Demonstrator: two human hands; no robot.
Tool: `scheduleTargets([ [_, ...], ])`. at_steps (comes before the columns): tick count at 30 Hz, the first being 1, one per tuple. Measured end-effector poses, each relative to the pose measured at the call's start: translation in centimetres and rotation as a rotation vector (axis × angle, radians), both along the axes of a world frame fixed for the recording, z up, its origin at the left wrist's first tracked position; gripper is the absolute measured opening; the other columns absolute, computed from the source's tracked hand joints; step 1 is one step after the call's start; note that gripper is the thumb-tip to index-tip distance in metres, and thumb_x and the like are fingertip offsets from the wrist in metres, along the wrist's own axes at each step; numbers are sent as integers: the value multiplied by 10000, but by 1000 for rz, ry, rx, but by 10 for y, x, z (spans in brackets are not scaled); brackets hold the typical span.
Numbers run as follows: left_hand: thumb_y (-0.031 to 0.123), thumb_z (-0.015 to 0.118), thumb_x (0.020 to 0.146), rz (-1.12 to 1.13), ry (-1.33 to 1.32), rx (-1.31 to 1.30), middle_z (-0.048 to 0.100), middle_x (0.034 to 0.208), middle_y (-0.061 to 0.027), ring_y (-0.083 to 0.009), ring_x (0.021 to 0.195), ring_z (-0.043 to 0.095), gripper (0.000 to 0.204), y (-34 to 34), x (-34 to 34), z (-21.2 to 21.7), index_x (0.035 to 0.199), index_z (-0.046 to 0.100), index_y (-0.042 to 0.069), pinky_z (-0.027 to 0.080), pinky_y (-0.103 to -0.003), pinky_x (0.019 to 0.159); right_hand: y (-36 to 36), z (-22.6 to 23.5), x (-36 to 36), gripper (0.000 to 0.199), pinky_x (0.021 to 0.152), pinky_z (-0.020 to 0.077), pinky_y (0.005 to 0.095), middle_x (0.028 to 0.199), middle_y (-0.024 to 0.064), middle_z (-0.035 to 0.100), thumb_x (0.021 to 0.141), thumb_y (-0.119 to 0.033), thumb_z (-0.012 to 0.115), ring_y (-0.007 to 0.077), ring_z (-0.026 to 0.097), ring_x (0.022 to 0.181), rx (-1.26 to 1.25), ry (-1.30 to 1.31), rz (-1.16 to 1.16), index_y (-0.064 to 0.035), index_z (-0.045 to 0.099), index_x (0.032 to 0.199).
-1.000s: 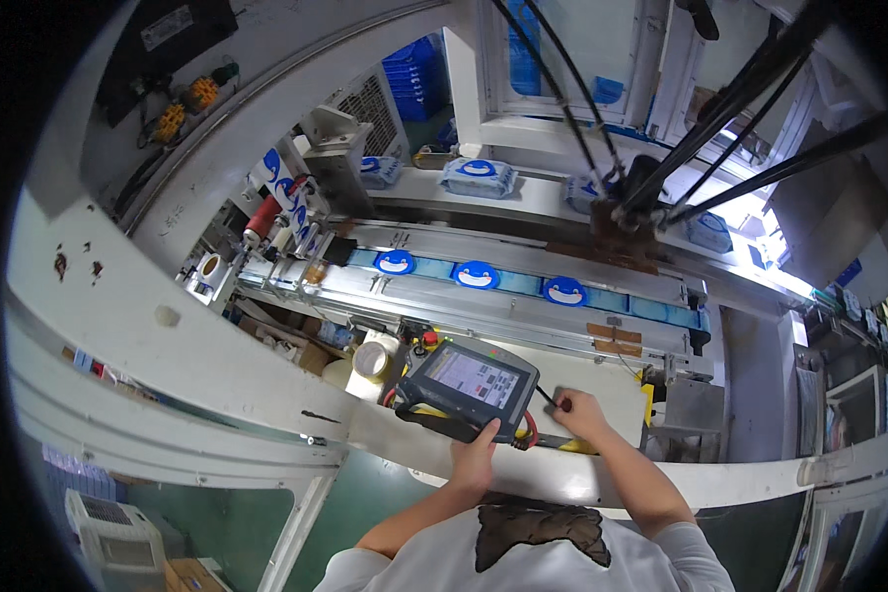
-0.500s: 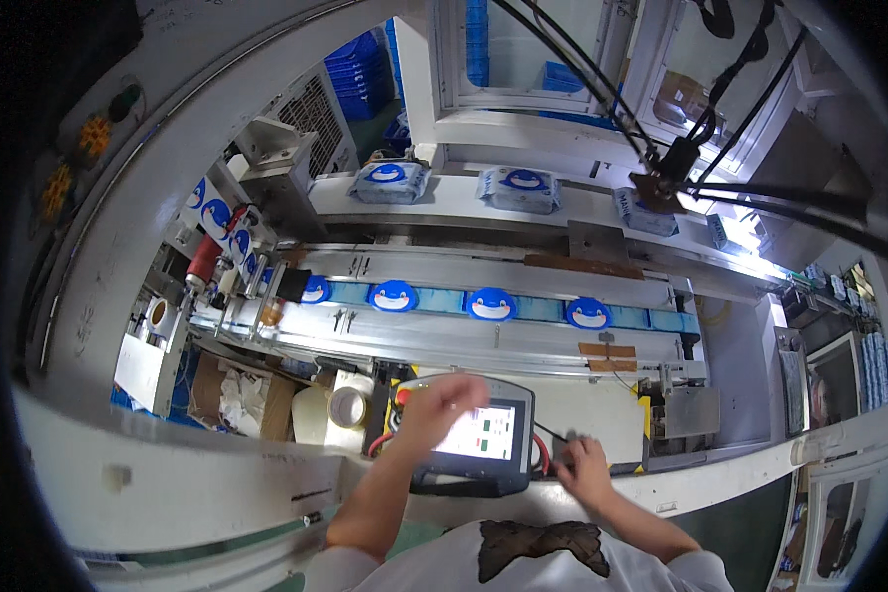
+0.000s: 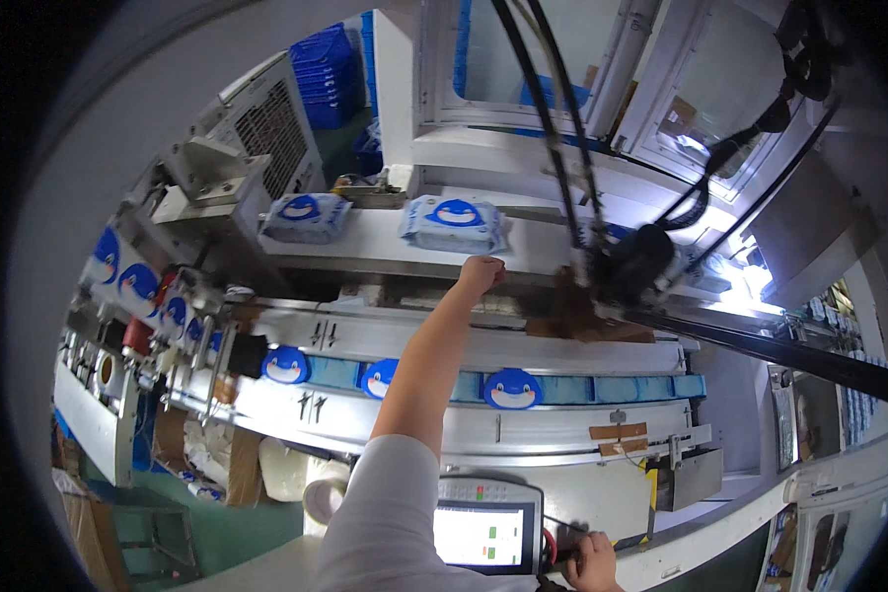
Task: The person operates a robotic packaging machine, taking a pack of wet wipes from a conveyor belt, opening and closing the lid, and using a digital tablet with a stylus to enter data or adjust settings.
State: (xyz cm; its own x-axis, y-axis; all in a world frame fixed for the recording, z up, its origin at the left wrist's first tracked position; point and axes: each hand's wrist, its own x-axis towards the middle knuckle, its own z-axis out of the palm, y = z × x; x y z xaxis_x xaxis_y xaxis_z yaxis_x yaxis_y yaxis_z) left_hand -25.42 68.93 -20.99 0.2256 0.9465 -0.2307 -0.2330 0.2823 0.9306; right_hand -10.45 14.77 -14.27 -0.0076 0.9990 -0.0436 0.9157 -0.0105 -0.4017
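My left hand (image 3: pixel 481 273) reaches across the conveyor with its fingers curled. It is at the near edge of a soft blue-and-white packet (image 3: pixel 454 225) with a whale face on top. Whether the fingers touch the packet or hold something is hidden. Beside the touch-screen control panel (image 3: pixel 488 533), my right hand (image 3: pixel 590 564) is low, with fingers bent in near a thin dark rod; its grip is out of sight. Blue whale-face lids (image 3: pixel 513 389) sit along the light-blue conveyor belt (image 3: pixel 607 389) under and beside my left forearm.
A second packet (image 3: pixel 307 217) lies left on the white rear conveyor (image 3: pixel 350 255). A black-armed picking mechanism (image 3: pixel 636 266) hangs at the right. The label web (image 3: pixel 138 286) runs at the left. Tape roll (image 3: pixel 324 493) and carton (image 3: pixel 242 454) stand lower left.
My left hand has left the control panel and stretched forward to the rear packet. The view has shifted, and the picking arm hangs lower. My right hand stays beside the panel.
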Motion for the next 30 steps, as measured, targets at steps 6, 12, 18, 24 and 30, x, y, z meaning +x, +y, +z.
scheduleTargets([
  [6, 240, 524, 909, -45, -199, -150, 596, 935, -146, -226, 859, 577, 314, 53, 27, -16, 1098, 533, -10, 503, -338, 695, 7, 4, -10, 304, 687, 408, 481, 867, 219, 477, 647, -120, 565, 392, 476, 803, 32, 22, -28, 2, 494, 916],
  [12, 256, 522, 900, -3, 198, -91, 622, 719, -97, -212, 628, 615, 266, 43, 69, 5, 1000, 588, 19, 493, -346, 589, 2, 10, -17, 315, 679, 409, 486, 857, 218, 472, 637, -140, 587, 391, 478, 793, -65, 28, -103, -5, 491, 905],
  [18, 233, 555, 885, 261, 99, -80, 589, 761, -37, -207, 667, 590, 140, 50, 31, -20, 946, 551, 107, 471, -422, 597, -2, 1, -8, 330, 675, 431, 476, 868, 222, 492, 657, -142, 578, 393, 499, 782, 7, 16, -45, 0, 512, 947],
  [24, 209, 520, 899, 341, -574, 44, 488, 1032, -41, -262, 986, 493, 108, -51, -28, 98, 964, 449, 160, 419, -512, 822, 3, -5, 8, 251, 687, 434, 425, 824, 139, 505, 666, -196, 605, 328, 502, 804, 62, 97, 85, -42, 512, 841],
  [30, 264, 406, 938, 408, -933, 174, 444, 1305, -135, -379, 1240, 371, 287, -254, -124, 167, 1162, 465, 94, 258, -639, 1018, -4, -1, 10, 231, 730, 447, 431, 879, 155, 538, 696, -110, 612, 350, 519, 851, 212, 172, 134, -24, 520, 891],
])
